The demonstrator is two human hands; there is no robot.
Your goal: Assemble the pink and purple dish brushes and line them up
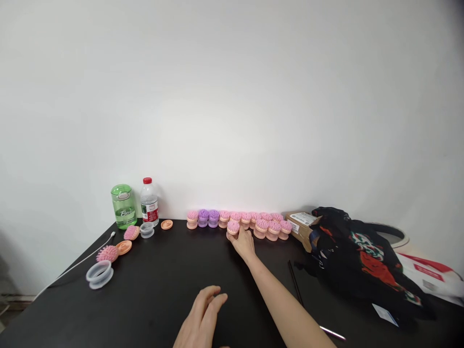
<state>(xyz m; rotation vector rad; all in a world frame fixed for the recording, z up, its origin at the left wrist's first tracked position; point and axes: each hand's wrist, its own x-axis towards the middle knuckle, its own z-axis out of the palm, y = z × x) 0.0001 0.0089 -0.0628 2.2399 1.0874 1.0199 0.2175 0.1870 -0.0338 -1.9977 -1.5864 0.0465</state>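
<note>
My right hand [241, 243] reaches across the black table [152, 299] and grips a pink-bristled scalp massage brush [233, 228] with a peach base, just in front of a long row. That row holds several pink brushes [266, 224] and several purple ones [208, 217], standing on peach bases along the wall. My left hand [203, 314] hovers low at the near edge of the view, its fingers curled together around nothing. It is far from the brushes.
At the left stand a green bottle [123, 207], a water bottle [149, 203], clear rings [99, 274], and loose brush parts [116, 251] near a white cable [79, 261]. At the right lie a cardboard box [300, 229], a black patterned bag [358, 261] and a dark pen [295, 288].
</note>
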